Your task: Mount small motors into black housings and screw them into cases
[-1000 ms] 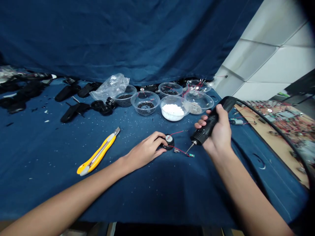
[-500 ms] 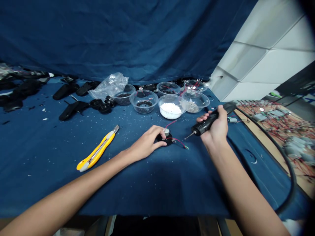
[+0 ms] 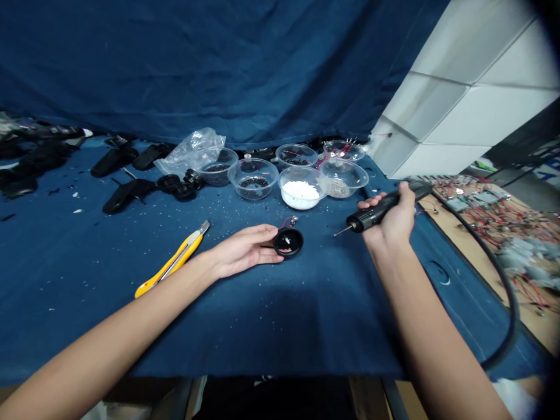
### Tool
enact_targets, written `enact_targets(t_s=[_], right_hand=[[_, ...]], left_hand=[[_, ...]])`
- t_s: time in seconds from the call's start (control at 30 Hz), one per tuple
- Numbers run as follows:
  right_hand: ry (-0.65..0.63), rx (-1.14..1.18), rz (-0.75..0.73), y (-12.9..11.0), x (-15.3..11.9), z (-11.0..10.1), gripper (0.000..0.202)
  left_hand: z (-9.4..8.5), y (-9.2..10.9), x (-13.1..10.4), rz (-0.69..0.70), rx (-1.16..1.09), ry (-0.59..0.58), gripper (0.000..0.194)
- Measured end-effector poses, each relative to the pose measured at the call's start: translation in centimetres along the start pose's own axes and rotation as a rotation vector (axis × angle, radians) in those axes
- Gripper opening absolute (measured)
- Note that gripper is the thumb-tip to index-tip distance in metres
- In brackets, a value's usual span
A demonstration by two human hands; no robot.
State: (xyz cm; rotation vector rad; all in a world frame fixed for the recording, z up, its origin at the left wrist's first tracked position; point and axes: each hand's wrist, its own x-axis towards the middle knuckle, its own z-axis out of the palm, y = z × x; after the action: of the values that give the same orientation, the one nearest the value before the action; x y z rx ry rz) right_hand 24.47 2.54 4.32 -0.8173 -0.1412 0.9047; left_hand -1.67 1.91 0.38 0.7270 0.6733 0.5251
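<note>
The left hand point(image 3: 242, 251) lies on the blue cloth-covered surface point(image 3: 87, 251), its grip pinched on the near edge of a small round black plastic part with red wires point(image 3: 287, 241), tipping its open face toward the camera, which seems meant to expose the inside. That part sits at the centre of the surface, at about 9 o'clock from the right hand point(image 3: 391, 219). The right hand's grip is wrapped tight around a black corded electric screwdriver point(image 3: 376, 213), the bit aimed toward 9 o'clock and held clear above the cloth, apart from the part. A yellow utility knife point(image 3: 172, 265) lies at 9 o'clock from the left hand. At 12 o'clock stand clear plastic bowls point(image 3: 254, 178), one with white pellets point(image 3: 300, 191), within easy reach.
</note>
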Motion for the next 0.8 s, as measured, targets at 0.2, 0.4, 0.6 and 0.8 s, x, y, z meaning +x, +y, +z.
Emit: enact_targets(t_s=[0.2, 0.4, 0.6, 0.8], right_hand=[[-0.007, -0.002, 0.0, 0.0, 0.0, -0.1, 0.034], [0.076, -0.157, -0.29, 0.0, 0.7, -0.8, 0.025], [0.34, -0.291, -0.241, 0.9, 2.0, -3.6, 0.01], [0.135, -0.466, -0.01, 0.5, -1.3, -7.1, 0.009]], left_hand=[[0.4, 0.0, 0.0, -0.009, 0.037, 0.006, 0.022], [0.3, -0.6, -0.3, 0.432, 0.851, 0.142, 0.023], [-0.1, -3.1, -1.1, 0.735, 1.79, 0.027, 0.016], [0.1, -2.8, -2.0, 0.747, 1.817, 0.059, 0.017]])
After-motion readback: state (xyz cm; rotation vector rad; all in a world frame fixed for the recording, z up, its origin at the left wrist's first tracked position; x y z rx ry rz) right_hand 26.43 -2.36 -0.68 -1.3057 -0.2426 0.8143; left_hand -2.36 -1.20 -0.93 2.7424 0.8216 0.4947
